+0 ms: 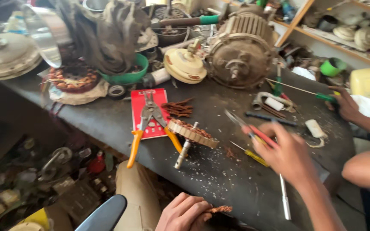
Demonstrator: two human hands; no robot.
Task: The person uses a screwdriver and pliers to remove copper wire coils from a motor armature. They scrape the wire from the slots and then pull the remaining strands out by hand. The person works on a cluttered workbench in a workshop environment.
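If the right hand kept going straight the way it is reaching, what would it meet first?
The right hand reaches up-left over the bench. First in that line are the red-handled pliers at its fingertips; the picture is blurred, so it may already be touching them. Further on lies the copper-wound rotor.
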